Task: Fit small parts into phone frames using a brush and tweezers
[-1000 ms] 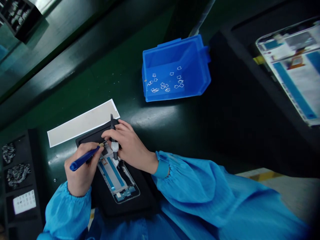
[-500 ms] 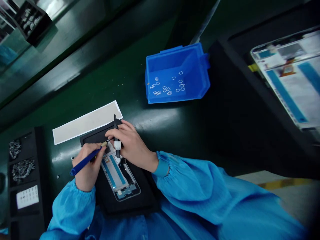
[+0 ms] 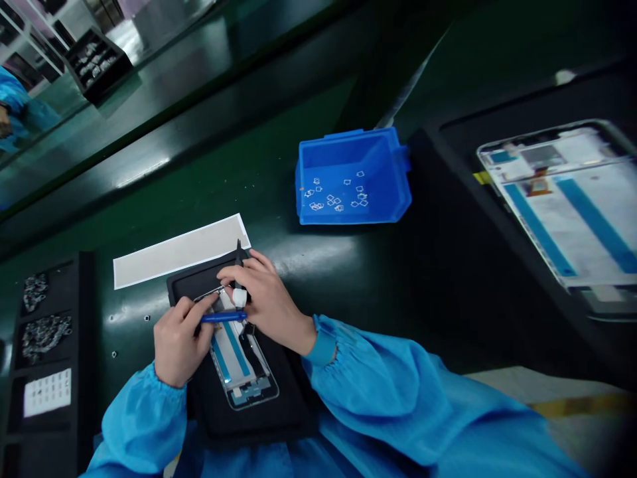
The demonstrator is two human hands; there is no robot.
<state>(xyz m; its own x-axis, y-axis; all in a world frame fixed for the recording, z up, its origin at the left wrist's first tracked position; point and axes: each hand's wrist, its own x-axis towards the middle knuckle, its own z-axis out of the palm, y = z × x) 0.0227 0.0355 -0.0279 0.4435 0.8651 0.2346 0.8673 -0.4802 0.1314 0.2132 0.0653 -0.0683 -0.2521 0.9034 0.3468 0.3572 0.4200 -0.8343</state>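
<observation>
A phone mid-frame (image 3: 233, 345) with blue strips lies in a black holder (image 3: 286, 415) in front of me. My left hand (image 3: 182, 335) grips a blue-handled, pen-like tool (image 3: 223, 318), its handle pointing right across the frame and its tip hidden. That hand's index finger reaches the upper part of the frame. Black tweezers (image 3: 239, 255) with a white band are held in my right hand (image 3: 269, 302), their points directed away from me. The right fingertips are at the frame's upper end, where my hands partly cover it.
A blue bin (image 3: 355, 176) holds several small square outlines. A pale sheet strip (image 3: 179, 252) lies behind the holder. At left stands a black compartment tray (image 3: 82, 332) with small parts. Another phone mid-frame (image 3: 592, 226) sits at right. A person's sleeve (image 3: 12, 89) shows at upper left.
My left hand has swung the blue tool round, so its handle points right instead of down-left, and the index finger has stretched onto the frame. My right hand still holds the tweezers.
</observation>
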